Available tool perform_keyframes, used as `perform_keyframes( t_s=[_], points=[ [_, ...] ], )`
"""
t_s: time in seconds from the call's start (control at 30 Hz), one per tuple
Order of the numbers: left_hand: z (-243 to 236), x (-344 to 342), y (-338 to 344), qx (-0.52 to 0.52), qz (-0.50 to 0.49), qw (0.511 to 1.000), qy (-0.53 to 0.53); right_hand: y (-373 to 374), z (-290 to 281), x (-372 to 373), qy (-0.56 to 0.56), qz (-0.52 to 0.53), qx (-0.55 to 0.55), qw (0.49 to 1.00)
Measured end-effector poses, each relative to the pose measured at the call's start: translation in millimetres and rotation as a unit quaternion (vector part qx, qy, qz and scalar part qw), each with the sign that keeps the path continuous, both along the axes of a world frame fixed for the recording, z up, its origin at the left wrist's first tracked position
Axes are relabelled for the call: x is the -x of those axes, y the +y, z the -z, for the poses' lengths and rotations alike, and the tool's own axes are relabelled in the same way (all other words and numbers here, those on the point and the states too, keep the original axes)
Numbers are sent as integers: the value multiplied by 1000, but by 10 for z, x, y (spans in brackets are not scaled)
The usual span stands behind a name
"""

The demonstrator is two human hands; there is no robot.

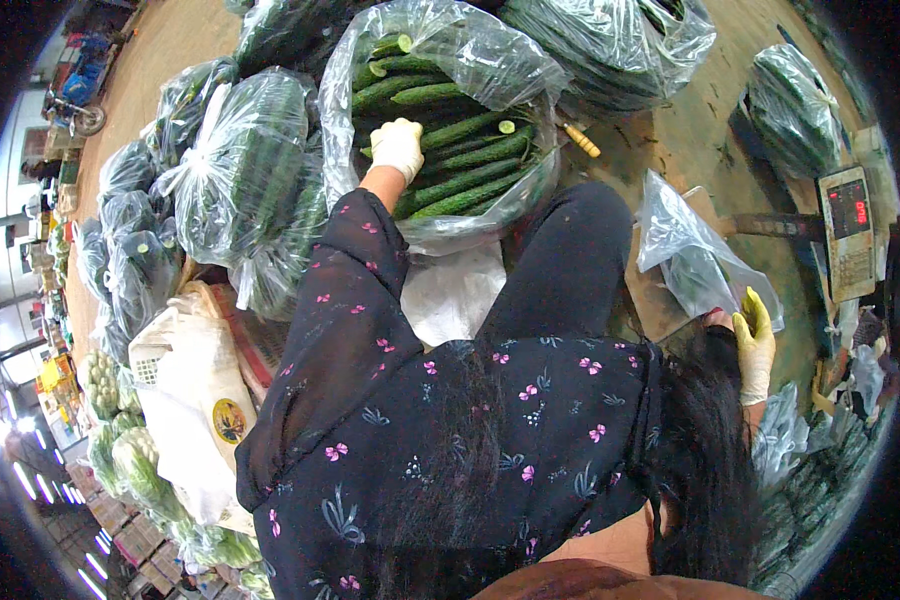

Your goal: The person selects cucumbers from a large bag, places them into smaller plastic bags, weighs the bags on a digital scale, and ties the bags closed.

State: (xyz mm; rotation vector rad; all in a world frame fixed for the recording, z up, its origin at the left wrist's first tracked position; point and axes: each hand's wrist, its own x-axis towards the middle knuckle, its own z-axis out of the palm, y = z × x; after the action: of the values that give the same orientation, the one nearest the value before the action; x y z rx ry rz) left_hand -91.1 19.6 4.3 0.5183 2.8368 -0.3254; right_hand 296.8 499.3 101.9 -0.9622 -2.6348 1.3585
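My left hand (396, 150), in a white glove, has its fingers curled round a cucumber inside a large open plastic bag (501, 70) full of long green cucumbers (470, 180), a few with pale cut ends. My right hand (754, 340), in a pale glove with yellowed fingers, is at the lower corner of a clear plastic bag (685, 240) on the right, its fingers apart; whether it touches the bag is unclear. That bag lies over a flat board (660, 305). A wooden-handled tool (583, 141) lies beside the cucumber bag.
Tied bags of cucumbers (240, 170) are heaped at left and top, another (790, 110) at upper right. A digital scale (846, 240) stands at right. A white sack (185, 400) and pale green vegetables (135, 460) are at lower left. A motorbike (75, 110) stands far left.
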Motion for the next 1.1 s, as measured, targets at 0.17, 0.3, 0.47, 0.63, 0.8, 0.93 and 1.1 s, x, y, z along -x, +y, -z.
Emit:
perform_keyframes(
  t_s=[0.17, 0.3, 0.47, 0.63, 0.8, 0.93, 1.1],
  points=[
    [-131, -77, -173, -150, 77, 984, -54, 66, 135, -117, 2, 25, 49, 998],
    [11, -336, -349, -390, 57, 898, -195, 43, 113, -31, 1, 0, 43, 999],
    [132, -462, -516, -569, -242, 684, -387, -40, 60, 108, 15, -11, 64, 998],
    [10, -260, -499, -194, -130, 967, -98, 7, 83, 48, 13, -11, 40, 999],
    [69, 124, -431, -117, -91, 988, 44, 15, 139, -11, 23, -2, 56, 998],
    [112, 253, -312, 25, -86, 996, -17, -67, 41, 41, 15, 1, 54, 998],
    [-90, 379, -289, 91, -32, 993, -65, -20, 36, -23, 27, 13, 50, 998]
  ],
)
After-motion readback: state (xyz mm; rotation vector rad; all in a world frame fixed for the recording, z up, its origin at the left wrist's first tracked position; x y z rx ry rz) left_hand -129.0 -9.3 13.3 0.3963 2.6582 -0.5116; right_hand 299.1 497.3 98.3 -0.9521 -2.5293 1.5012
